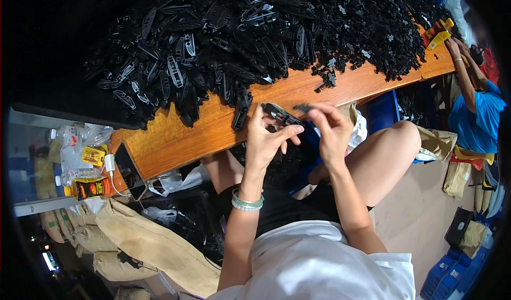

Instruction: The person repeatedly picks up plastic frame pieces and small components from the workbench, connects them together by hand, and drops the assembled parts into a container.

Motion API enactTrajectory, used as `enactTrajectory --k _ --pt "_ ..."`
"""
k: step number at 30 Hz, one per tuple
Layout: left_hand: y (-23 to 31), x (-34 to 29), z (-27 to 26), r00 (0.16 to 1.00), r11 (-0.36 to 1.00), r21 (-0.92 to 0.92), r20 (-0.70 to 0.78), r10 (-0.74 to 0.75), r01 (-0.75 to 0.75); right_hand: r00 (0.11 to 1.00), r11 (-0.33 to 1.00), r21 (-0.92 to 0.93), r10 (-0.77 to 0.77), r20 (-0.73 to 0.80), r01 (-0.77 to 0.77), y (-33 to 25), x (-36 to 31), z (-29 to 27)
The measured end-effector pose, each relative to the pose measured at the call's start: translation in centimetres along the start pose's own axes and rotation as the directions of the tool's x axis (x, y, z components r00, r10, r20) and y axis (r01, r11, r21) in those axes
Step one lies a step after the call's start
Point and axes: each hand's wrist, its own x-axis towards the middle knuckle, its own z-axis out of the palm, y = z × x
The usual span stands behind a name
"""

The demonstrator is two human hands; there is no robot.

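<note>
My left hand (264,136) grips a long black plastic part (280,114) just in front of the wooden table's edge. My right hand (331,127) pinches a small black piece (302,108) at the far end of that part. A bracelet sits on my left wrist. A big heap of black plastic parts (239,34) covers the far side of the wooden table (175,140), and one loose part (240,113) lies on the wood near my left hand.
A phone (129,169) on a white charger cable lies at the table's left end, beside bottles and a yellow packet (88,187). A person in a blue shirt (476,116) works at the right. Blue crates (450,273) stand on the floor lower right, tan bags (143,241) lower left.
</note>
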Motion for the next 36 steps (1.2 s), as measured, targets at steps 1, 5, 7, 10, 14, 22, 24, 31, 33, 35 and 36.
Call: enactTrajectory --k 1,5,7,10,14,22,24,31,33,35,36 --pt "0.2 -0.3 0.4 1.0 1.0 -0.013 -0.004 0.027 -0.027 0.999 1.0 0.019 -0.024 0.044 0.023 -0.1 -0.4 0.2" --pt "1.0 -1.5 1.1 0.999 0.997 0.075 -0.025 0.037 -0.035 0.995 0.997 0.069 0.019 0.093 -0.026 -0.6 -1.7 0.4" --pt "0.6 -2.2 0.3 0.998 0.998 0.03 -0.018 0.053 -0.053 0.995 0.999 0.031 0.033 0.092 -0.036 -0.7 -1.7 0.9" --pt "0.6 -3.1 -0.2 0.996 0.996 0.03 -0.036 0.087 -0.086 0.993 1.0 0.0 0.002 0.118 -0.002 -1.1 -2.2 1.2" --pt "0.8 -3.5 0.6 0.994 0.988 0.132 -0.067 0.09 -0.081 0.992 0.998 0.063 -0.026 0.124 0.018 -1.4 -2.2 1.2" --pt "1.1 -4.6 0.0 0.986 0.985 0.163 -0.146 0.083 -0.058 0.959 0.952 -0.189 -0.203 0.196 0.24 -0.7 -2.4 0.3" --pt "1.6 -4.9 -0.3 0.988 0.99 0.141 -0.149 0.033 -0.012 0.914 0.915 -0.228 -0.253 0.318 0.333 -1.1 -1.9 -0.3" --pt "1.3 -5.0 -0.7 0.981 0.957 0.277 -0.139 0.133 -0.091 0.936 0.964 -0.263 0.123 0.329 -0.034 -1.4 -2.5 -0.6" --pt "0.7 -5.1 -0.8 0.987 0.976 0.207 -0.131 0.096 -0.067 0.942 0.962 -0.271 0.103 0.32 -0.013 -1.5 -2.4 -0.8" --pt "-0.3 -5.4 -1.1 0.989 0.967 0.255 -0.137 0.06 -0.024 0.908 0.947 -0.321 0.134 0.397 0.0 -1.9 -2.0 -1.2" --pt "-0.9 -5.5 -1.1 0.989 0.953 0.302 -0.144 0.028 0.017 0.908 0.947 -0.32 0.13 0.398 0.005 -1.6 -1.7 -1.8"
